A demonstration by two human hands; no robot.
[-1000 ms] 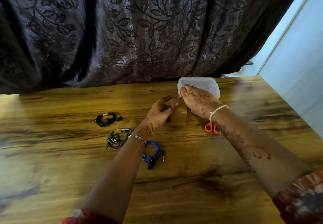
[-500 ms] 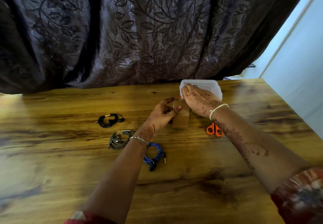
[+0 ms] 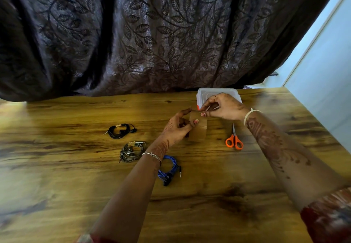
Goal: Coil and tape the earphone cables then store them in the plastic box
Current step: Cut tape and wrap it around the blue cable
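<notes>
While gripping the brown tape roll (image 3: pixel 198 131) in left hand (image 3: pixel 177 129) fingers, pinching its loose end with right hand (image 3: pixel 224 108) fingers. Got blue earphones (image 3: pixel 168 167) nearside of the roll, by the left wrist, probably next. Scissors (image 3: pixel 234 141) right of roll, handier for right hand.

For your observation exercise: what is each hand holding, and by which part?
The left hand grips the brown tape roll by its left side; the right hand pinches the tape's free end, just above the roll.
</notes>
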